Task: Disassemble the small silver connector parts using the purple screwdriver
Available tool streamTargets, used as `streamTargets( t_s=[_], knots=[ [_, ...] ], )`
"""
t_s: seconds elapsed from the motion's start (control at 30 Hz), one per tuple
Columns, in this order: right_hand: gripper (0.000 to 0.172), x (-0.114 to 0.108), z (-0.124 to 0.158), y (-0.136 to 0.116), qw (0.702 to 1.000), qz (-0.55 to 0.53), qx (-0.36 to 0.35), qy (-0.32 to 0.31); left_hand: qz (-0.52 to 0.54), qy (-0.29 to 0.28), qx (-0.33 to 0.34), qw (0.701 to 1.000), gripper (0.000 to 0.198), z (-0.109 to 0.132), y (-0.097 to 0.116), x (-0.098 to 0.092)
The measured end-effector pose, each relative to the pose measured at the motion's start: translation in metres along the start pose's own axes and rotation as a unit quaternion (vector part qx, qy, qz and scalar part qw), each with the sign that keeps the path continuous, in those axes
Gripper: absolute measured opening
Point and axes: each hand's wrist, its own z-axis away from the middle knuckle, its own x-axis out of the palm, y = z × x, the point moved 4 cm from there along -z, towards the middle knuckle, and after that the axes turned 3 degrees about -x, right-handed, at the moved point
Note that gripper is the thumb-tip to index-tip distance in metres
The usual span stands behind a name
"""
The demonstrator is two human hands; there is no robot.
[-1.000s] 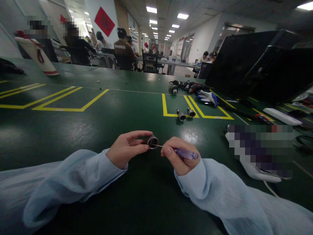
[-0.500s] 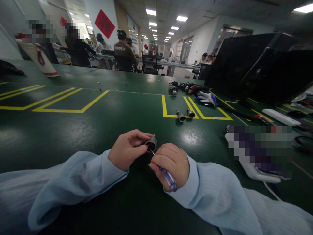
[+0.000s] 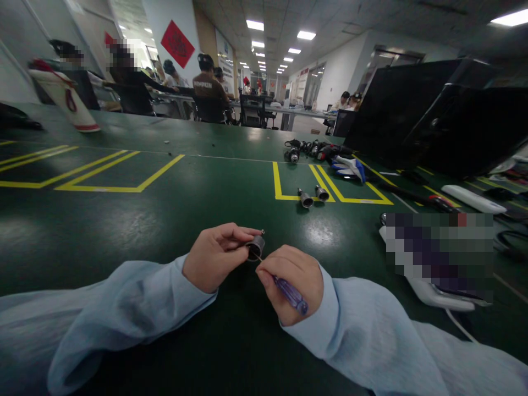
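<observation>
My left hand [image 3: 216, 257] pinches a small grey metal cup-shaped fitting [image 3: 257, 245] between thumb and fingers, its hollow mouth turned towards me and to the right. In my right hand [image 3: 295, 280] is a screwdriver [image 3: 291, 294] with a clear purple handle, held low with the fingers wrapped round it. Its thin shaft points up and left into the mouth of the fitting; the tip is hidden inside. Two similar metal fittings, a left one [image 3: 306, 198] and a right one [image 3: 322, 193], lie beyond my right hand at the yellow tape.
Yellow tape [image 3: 277, 181] marks areas on the green table [image 3: 165, 231]. Cables and dark parts [image 3: 315, 149] and blue-white gloves [image 3: 350, 168] lie at the back right. A phone on a white stand [image 3: 437, 300] is at right, black monitors [image 3: 412, 104] behind. People sit farther off.
The screwdriver handle has swung slightly to the right and up in my right hand. My left hand has tilted the fitting a little and still holds it.
</observation>
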Motion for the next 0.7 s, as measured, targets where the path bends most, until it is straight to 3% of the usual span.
streamTargets(
  t_s=[0.7],
  knots=[
    [0.013, 0.0008, -0.0003, 0.0009, 0.998, 0.044, -0.004, -0.042, 0.017, 0.0, -0.018, 1.0, 0.015, 0.0008, -0.0019, 0.0001]
  ],
)
